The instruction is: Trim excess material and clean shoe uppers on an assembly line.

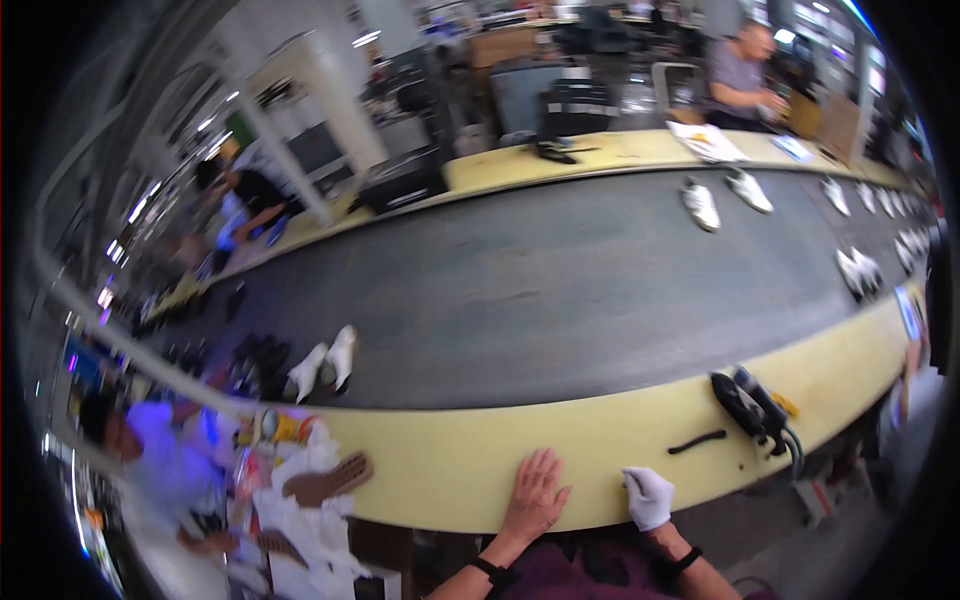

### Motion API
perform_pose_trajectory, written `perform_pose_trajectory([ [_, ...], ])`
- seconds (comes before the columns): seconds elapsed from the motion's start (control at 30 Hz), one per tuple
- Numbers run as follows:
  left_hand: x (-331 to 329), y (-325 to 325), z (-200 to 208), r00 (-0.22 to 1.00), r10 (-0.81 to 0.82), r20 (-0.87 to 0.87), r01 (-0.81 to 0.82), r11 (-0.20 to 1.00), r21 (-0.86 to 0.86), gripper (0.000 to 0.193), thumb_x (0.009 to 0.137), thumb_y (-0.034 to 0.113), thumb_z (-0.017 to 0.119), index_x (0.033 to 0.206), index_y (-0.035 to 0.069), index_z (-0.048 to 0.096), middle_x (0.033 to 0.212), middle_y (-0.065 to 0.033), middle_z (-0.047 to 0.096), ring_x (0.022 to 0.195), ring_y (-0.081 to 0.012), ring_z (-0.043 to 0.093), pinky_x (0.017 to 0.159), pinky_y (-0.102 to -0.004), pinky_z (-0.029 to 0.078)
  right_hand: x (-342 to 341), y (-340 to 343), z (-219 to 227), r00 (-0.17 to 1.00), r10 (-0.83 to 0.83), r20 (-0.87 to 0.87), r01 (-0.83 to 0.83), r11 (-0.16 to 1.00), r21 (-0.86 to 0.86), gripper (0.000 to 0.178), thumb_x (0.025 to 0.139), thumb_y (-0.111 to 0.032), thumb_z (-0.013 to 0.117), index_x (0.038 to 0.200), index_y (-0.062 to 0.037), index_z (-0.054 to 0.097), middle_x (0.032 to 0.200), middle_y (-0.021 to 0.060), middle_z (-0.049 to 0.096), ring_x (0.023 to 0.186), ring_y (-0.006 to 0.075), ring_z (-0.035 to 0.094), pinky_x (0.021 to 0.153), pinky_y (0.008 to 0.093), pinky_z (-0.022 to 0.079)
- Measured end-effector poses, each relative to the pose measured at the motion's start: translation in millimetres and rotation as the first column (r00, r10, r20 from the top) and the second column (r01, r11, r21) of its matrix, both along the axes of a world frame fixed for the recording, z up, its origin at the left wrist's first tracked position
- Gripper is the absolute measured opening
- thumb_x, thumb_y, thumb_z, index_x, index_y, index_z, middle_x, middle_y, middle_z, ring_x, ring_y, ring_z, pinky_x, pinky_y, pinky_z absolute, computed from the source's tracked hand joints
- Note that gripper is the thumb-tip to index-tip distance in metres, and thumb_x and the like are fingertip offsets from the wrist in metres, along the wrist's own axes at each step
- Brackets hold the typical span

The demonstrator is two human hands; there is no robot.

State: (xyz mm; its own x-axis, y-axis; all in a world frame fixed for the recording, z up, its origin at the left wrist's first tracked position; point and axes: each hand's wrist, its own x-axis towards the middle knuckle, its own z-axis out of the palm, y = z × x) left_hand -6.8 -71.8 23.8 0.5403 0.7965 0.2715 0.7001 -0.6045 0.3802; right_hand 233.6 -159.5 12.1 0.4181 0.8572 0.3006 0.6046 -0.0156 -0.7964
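My left hand (538, 495) is bare and lies flat on the yellow bench top (440, 455), fingers stretched out, holding nothing. To its right, my right hand (649, 497) wears a white glove and rests at the bench's near edge with the fingers curled in. Its palm is hidden, so I cannot tell whether anything is inside. Beyond the gloved hand lies a short black strip (697, 441). Further right are a black shoe-shaped piece (738, 403) and a dark hand tool (768, 405) with a hose.
A dark conveyor belt (520, 290) runs past the bench, carrying white shoes (702, 205) at the right and a white pair (340, 358) at the left. A brown shoe sole (330, 480) lies on white paper at my left, near a person (165, 450). Others work across the belt.
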Motion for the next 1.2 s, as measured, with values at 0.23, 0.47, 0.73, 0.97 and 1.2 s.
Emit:
perform_pose_trajectory([
  [0.23, 20, -3, -8, 0.991, -0.117, 0.058, 0.117, 0.993, 0.007, 0.062, 0.103, 0.031, 0.070, 0.152, -0.003, 0.053, 0.166, -0.0200, 0.044, 0.159, -0.0377, 0.036, 0.133, -0.0532, 0.028, 15, -10, -7, 0.997, -0.065, -0.051, 0.067, 0.997, 0.024, 0.008, 0.097, 0.003, 0.072, 0.104, -0.0006, 0.076, 0.084, 0.0152, 0.073, 0.071, 0.0251, 0.075, 0.069, 0.0339, 0.058],
  [0.47, 8, -3, -4, 0.997, -0.076, 0.027, 0.076, 0.997, -0.003, 0.060, 0.102, 0.030, 0.072, 0.150, -0.002, 0.055, 0.163, -0.0200, 0.047, 0.156, -0.0378, 0.040, 0.130, -0.0548, 0.031, 3, 1, 2, 1.000, -0.012, -0.005, 0.012, 1.000, 0.001, 0.009, 0.094, 0.002, 0.075, 0.101, -0.0034, 0.077, 0.084, 0.0148, 0.075, 0.072, 0.0282, 0.076, 0.067, 0.0359, 0.059],
  [0.73, 25, -1, -5, 0.985, -0.168, 0.028, 0.168, 0.986, 0.006, 0.059, 0.100, 0.029, 0.073, 0.148, 0.000, 0.057, 0.162, -0.0207, 0.049, 0.154, -0.0394, 0.043, 0.130, -0.0561, 0.032, 14, -5, 1, 0.994, -0.089, 0.058, 0.089, 0.996, 0.010, 0.009, 0.093, -0.003, 0.077, 0.102, -0.0060, 0.078, 0.086, 0.0150, 0.076, 0.076, 0.0320, 0.076, 0.069, 0.0389, 0.060],
  [0.97, 15, 0, -9, 0.993, -0.117, -0.026, 0.117, 0.993, 0.020, 0.061, 0.098, 0.027, 0.074, 0.148, -0.003, 0.056, 0.160, -0.0233, 0.049, 0.154, -0.0426, 0.042, 0.129, -0.0587, 0.030, 7, -2, 5, 0.998, -0.024, 0.064, 0.025, 1.000, -0.011, 0.010, 0.094, -0.010, 0.077, 0.105, -0.0102, 0.079, 0.093, 0.0128, 0.077, 0.081, 0.0333, 0.076, 0.071, 0.0401, 0.060],
  [1.2, 19, 0, 1, 0.993, -0.118, 0.004, 0.118, 0.993, 0.001, 0.062, 0.098, 0.024, 0.074, 0.150, -0.003, 0.054, 0.161, -0.0233, 0.049, 0.153, -0.0426, 0.041, 0.129, -0.0579, 0.030, 9, -4, 8, 0.999, -0.052, 0.007, 0.052, 0.999, 0.007, 0.010, 0.093, -0.007, 0.079, 0.103, -0.0074, 0.079, 0.091, 0.0138, 0.077, 0.078, 0.0330, 0.076, 0.069, 0.0389, 0.060],
])
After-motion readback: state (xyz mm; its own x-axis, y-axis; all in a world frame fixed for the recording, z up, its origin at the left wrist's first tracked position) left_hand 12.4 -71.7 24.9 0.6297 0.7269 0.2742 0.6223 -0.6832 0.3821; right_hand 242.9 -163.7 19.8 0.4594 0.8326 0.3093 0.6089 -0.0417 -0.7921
